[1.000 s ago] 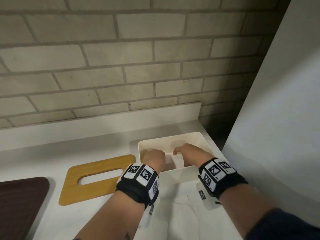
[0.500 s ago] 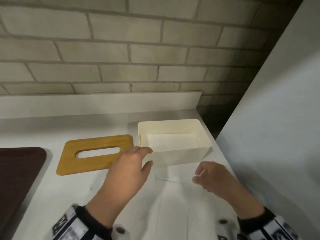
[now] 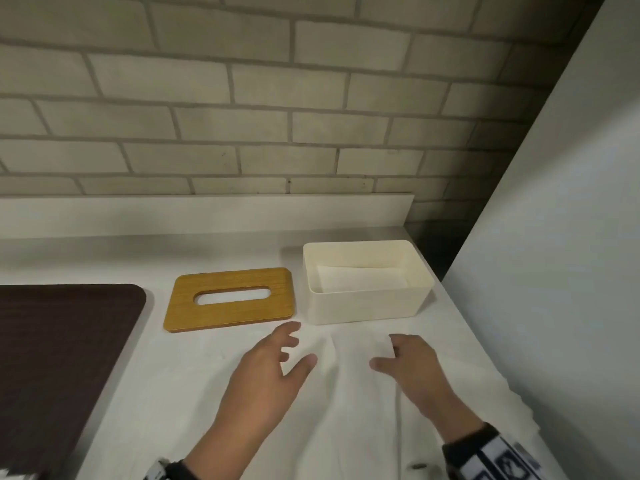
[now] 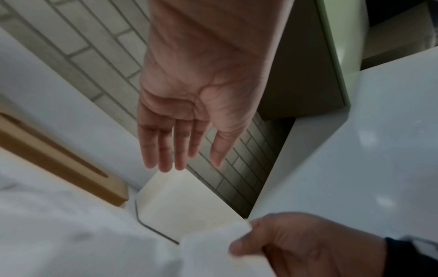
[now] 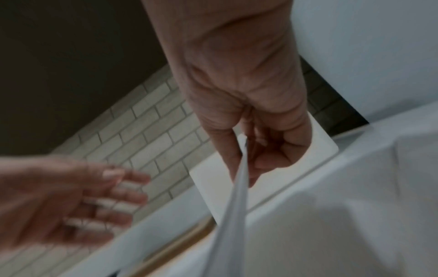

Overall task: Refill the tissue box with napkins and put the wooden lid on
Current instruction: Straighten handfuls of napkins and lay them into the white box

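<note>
counter (image 3: 104, 393) | wooden lid (image 3: 230, 298) | tissue box (image 3: 367, 308) | napkins (image 3: 363, 393) | dark mat (image 3: 59, 341)

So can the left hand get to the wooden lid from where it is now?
Probably yes. The left hand is open and holds nothing, the wooden lid lies flat just beyond its fingertips, and nothing stands between them.

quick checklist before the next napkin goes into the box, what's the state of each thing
1. Cream plastic tissue box open on top and free to load: ok.
2. White napkins already lying flat low inside the box, room left above them: ok.
3. Right hand pinching a white napkin sheet: ok.
4. Left hand free, fingers straight, holding nothing: ok.
5. Wooden lid with the oval slot flat on the white counter, left of the box and out of the loading path: ok.
6. Napkin folded to fit the box: cannot tell, the sheet is blurred.
</note>
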Tool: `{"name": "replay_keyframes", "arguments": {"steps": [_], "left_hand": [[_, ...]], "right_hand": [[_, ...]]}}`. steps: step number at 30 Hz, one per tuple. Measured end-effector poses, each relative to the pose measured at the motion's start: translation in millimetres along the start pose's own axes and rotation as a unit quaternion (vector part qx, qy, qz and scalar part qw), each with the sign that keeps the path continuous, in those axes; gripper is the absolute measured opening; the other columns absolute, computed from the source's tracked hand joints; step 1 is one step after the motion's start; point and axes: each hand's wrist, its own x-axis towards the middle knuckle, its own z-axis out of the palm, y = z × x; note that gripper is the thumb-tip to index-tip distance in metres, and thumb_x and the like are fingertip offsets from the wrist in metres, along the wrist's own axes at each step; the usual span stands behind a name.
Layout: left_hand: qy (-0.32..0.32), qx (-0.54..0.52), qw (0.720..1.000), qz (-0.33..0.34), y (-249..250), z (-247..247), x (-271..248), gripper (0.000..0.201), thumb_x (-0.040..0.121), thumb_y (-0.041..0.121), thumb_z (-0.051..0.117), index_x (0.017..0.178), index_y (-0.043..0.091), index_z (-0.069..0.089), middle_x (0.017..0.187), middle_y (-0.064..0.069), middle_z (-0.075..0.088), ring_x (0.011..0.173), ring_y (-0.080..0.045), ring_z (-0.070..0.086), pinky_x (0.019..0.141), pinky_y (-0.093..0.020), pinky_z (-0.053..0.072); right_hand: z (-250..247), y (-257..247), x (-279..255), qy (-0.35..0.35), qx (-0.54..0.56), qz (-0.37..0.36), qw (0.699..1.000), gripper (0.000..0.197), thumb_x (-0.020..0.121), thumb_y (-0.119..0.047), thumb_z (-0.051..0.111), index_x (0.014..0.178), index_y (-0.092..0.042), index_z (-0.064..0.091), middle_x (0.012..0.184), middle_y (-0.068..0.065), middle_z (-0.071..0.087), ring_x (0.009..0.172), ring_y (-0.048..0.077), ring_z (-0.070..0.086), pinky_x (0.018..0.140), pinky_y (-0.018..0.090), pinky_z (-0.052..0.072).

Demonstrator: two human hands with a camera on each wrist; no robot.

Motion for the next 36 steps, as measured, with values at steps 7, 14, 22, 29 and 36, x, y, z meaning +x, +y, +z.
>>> {"name": "replay_keyframes", "arguments": {"steps": [7, 14, 22, 29, 36], "left_hand": [[-0.164, -0.289, 0.943, 0.018, 12.2, 6.2, -9.3, 0.074, 0.055, 0.05, 0.079, 0.123, 0.038, 0.052, 0.125, 0.019, 0.062, 0.12, 0.0, 0.054, 0.103, -0.025, 0.041], [-0.027, -0.36, 0.933, 0.003, 33.2, -5.7, -8.0, 0.026, 0.082, 0.024, 0.064, 0.105, 0.014, 0.07, 0.097, 0.0, 0.077, 0.091, -0.02, 0.072, 0.082, -0.033, 0.056], [0.127, -0.327, 0.935, -0.046, -25.8, -74.8, -23.4, 0.021, 0.095, 0.013, 0.05, 0.095, 0.023, 0.069, 0.091, 0.003, 0.077, 0.087, -0.019, 0.069, 0.079, -0.034, 0.05], [0.157, -0.358, 0.915, -0.097, -44.2, -75.8, -30.2, 0.02, 0.095, 0.011, 0.05, 0.102, 0.015, 0.068, 0.097, -0.002, 0.072, 0.093, -0.029, 0.066, 0.087, -0.042, 0.049], [0.149, -0.358, 0.915, -0.112, -48.2, -69.8, -27.8, 0.023, 0.096, 0.016, 0.05, 0.086, 0.027, 0.068, 0.089, 0.003, 0.075, 0.092, -0.025, 0.067, 0.086, -0.042, 0.051]], "right_hand": [[-74.5, -58.1, -43.3, -0.159, 0.211, -0.116, 0.958, 0.02, 0.072, -0.009, 0.074, 0.092, -0.009, 0.074, 0.091, 0.003, 0.077, 0.084, 0.018, 0.073, 0.072, 0.024, 0.057], [-60.8, -76.2, -29.3, -0.089, 0.298, -0.108, 0.944, 0.019, 0.082, -0.021, 0.065, 0.096, -0.007, 0.068, 0.082, 0.001, 0.073, 0.072, 0.017, 0.067, 0.069, 0.022, 0.056], [49.8, -41.6, -15.5, -0.143, 0.0, 0.059, 0.988, 0.037, 0.077, -0.02, 0.074, 0.107, -0.009, 0.054, 0.095, 0.006, 0.058, 0.08, 0.017, 0.057, 0.067, 0.025, 0.048], [99.7, -47.7, -14.2, -0.114, -0.176, 0.048, 0.977, 0.082, 0.082, -0.011, 0.067, 0.144, -0.009, 0.014, 0.147, 0.015, 0.028, 0.13, 0.023, 0.042, 0.097, 0.027, 0.045], [75.4, -36.0, -17.2, -0.128, -0.012, 0.036, 0.991, 0.027, 0.071, 0.0, 0.072, 0.09, -0.009, 0.055, 0.077, 0.001, 0.052, 0.058, 0.007, 0.047, 0.044, 0.011, 0.034]]}}
